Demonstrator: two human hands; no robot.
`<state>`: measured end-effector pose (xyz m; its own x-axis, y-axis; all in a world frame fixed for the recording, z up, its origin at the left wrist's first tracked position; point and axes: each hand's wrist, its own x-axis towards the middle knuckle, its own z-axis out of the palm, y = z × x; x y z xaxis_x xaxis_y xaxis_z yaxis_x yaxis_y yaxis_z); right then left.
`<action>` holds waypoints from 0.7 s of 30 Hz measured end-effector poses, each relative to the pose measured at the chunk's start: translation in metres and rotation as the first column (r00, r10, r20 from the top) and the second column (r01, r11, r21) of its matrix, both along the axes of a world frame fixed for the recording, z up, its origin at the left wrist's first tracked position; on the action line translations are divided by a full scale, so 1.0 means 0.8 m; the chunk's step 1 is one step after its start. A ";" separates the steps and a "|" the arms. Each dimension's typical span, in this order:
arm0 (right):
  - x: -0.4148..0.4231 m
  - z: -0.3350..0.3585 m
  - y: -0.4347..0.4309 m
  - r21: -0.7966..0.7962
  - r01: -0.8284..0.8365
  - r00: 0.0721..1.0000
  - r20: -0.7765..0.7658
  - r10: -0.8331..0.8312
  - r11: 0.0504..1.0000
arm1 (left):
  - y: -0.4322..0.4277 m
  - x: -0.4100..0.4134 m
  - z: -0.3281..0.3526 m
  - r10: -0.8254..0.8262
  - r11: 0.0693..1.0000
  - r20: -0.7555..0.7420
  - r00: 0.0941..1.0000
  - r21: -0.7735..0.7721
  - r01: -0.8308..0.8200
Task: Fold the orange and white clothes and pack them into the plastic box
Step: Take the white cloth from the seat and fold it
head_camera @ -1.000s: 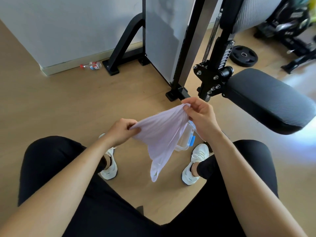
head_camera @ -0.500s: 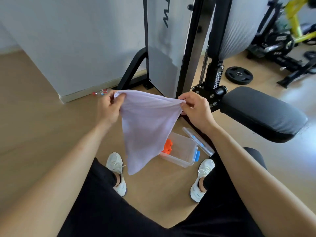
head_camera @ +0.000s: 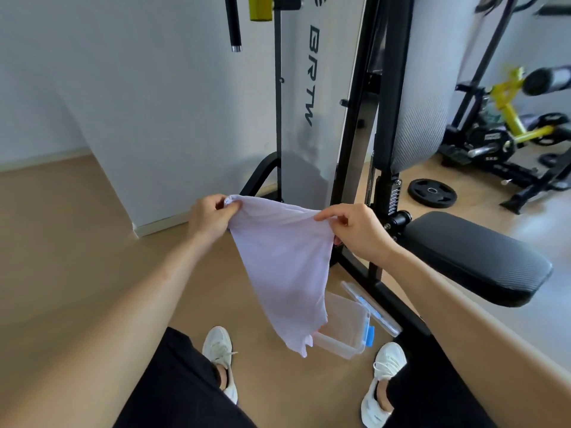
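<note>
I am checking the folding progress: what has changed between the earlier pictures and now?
Both hands raised the white cloth and pulled its top edge wider, so it hangs spread to a point. Nothing was let go: the left hand and right hand still pinch its upper corners. The plastic box stays open on the floor, lid beside it.

We read "BRTW" in dark letters running down the white panel [head_camera: 324, 88] of the weight machine, each letter turned on its side. Above it a logo [head_camera: 318, 0] is cut by the top edge, so we cannot read it. On the black weight [head_camera: 491, 145] beside the yellow bike [head_camera: 509, 115], pale marks look like "5KG", too blurred for us to be sure.
</note>
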<state>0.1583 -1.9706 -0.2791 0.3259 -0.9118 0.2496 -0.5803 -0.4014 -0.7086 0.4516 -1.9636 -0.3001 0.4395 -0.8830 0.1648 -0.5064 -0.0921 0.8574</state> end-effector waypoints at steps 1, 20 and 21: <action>0.000 0.004 -0.001 0.023 0.024 1.000 -0.003 -0.024 0.999 | 0.003 -0.003 0.001 -0.006 1.000 0.000 1.000 0.024 0.006; 0.050 0.034 0.017 0.195 -0.075 0.972 0.234 0.028 0.978 | 0.026 -0.107 0.044 -0.175 0.983 -0.307 0.935 -0.006 0.182; 0.052 0.032 0.019 0.160 -0.071 0.975 0.218 0.035 0.985 | 0.029 -0.111 0.046 -0.176 0.983 -0.318 0.932 -0.009 0.182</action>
<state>0.1996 -1.9556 -0.2538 0.3304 -0.9292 0.1654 -0.3892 -0.2938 -0.8731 0.3626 -1.9405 -0.2635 0.3002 -0.9536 0.0247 -0.2191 -0.0437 0.9747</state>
